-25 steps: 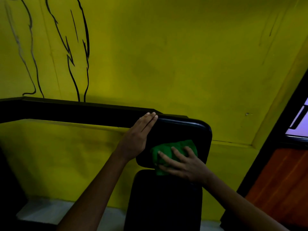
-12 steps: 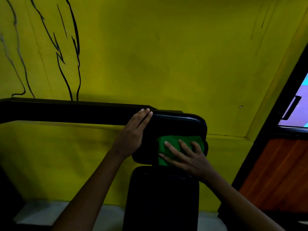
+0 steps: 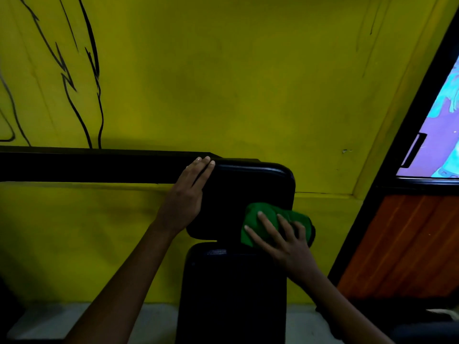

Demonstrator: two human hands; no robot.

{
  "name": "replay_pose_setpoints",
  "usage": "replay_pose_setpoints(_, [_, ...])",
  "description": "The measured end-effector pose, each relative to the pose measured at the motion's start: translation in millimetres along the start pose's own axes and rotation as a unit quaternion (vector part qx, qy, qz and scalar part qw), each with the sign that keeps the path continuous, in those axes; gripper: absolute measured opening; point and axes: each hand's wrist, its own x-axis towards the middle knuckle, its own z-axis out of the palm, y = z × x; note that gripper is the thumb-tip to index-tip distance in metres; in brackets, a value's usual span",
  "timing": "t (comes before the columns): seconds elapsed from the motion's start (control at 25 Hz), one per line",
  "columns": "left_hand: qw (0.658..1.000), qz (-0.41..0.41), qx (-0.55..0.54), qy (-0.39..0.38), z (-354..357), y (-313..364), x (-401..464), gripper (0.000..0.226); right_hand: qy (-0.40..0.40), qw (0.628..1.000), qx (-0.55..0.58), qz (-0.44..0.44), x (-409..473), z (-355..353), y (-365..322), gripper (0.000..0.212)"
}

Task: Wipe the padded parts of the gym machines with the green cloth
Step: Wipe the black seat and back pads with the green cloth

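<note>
Right hand (image 3: 285, 240) presses the crumpled green cloth (image 3: 267, 223) flat-fingered against the lower right corner of the upper black padded headrest cushion (image 3: 248, 192); fingers spread and mostly straight, palm over the cloth's lower edge. Half a second ago the cloth sat nearer the middle of the cushion's lower half; it now lies further right, bulging past the cushion's right edge. A second ago it was further left again.

Left hand (image 3: 187, 194) rests open on the cushion's upper left edge, fingers straight and together, tips at the top corner where the long black horizontal bar (image 3: 94, 167) meets the pad. Same placement as in both earlier frames.

Below the cushion stands the taller black padded backrest (image 3: 233, 294), just under the cloth; whether the cloth touches it I cannot tell.

Behind: yellow painted wall (image 3: 223, 83) with black line drawing (image 3: 82, 78) upper left. Right edge: black-framed door (image 3: 407, 155) with orange wood panel (image 3: 407, 244) and bright window pane (image 3: 437, 135).
</note>
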Motion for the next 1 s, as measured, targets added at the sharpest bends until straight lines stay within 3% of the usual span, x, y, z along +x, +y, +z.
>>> replay_pose_setpoints(0.12, [1.000,-0.004,-0.005,0.004,0,3,1,0.054,-0.002,1.000,-0.020,-0.005,26,-9,27,0.039])
replay_pose_setpoints(0.28, [1.000,-0.012,-0.011,0.010,2,5,1,0.054,0.012,0.996,-0.026,0.088,57,-12,51,0.053])
replay_pose_setpoints(0.4, [1.000,-0.017,-0.009,0.005,4,6,-2,0.052,0.004,0.986,0.018,0.166,22,-2,19,0.064])
replay_pose_setpoints(0.6, [1.000,-0.021,0.016,-0.017,4,9,-4,0.051,-0.054,0.988,0.074,0.125,-18,-7,5,0.057])
replay_pose_setpoints(0.76, [0.999,-0.031,-0.001,-0.014,7,11,-4,0.052,-0.050,0.985,0.046,0.162,18,-14,28,0.056])
replay_pose_setpoints(0.92, [0.999,-0.036,-0.011,-0.018,6,10,-6,0.055,-0.060,0.977,0.083,0.186,-19,-4,0,0.069])
replay_pose_setpoints(1.0, [0.999,-0.029,0.002,-0.030,5,7,-8,0.058,-0.079,0.975,0.106,0.178,-43,-7,-17,0.066])
